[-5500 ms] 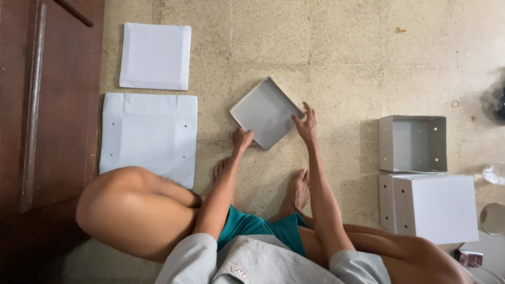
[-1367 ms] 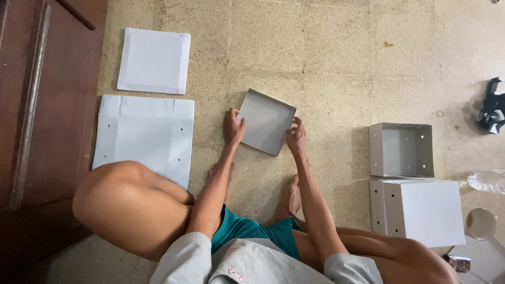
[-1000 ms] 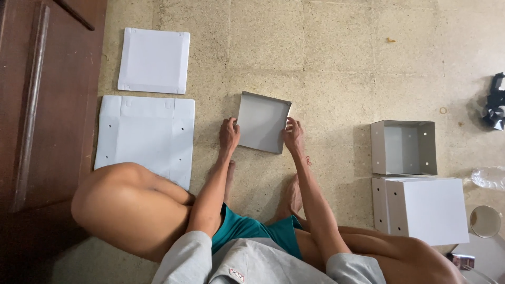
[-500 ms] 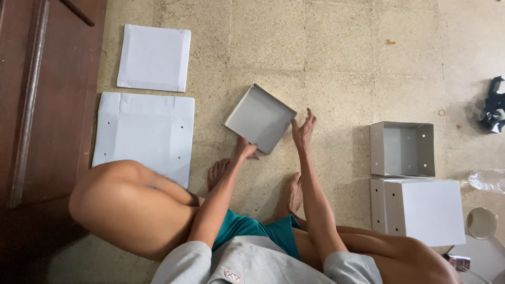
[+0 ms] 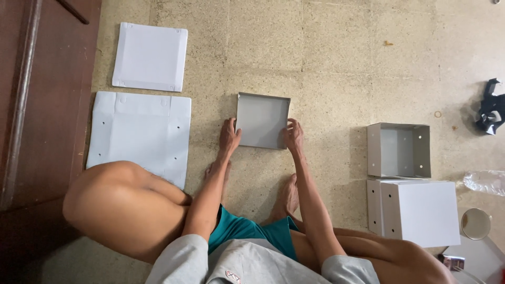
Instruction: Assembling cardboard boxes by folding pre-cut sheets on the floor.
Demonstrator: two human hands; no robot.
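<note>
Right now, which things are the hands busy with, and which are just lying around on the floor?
Busy with:
- shallow grey square tray panel, held by left hand and right hand

Lying about:
- two flat white panels
- open grey box
- closed white box
- black crumpled thing
- clear plastic wrap

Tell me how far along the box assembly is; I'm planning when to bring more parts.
Two grey boxes stand assembled at the right. In hand: a shallow grey tray, gripped by the left hand and right hand. Left: two flat white panels lie unfolded on the floor.
</note>
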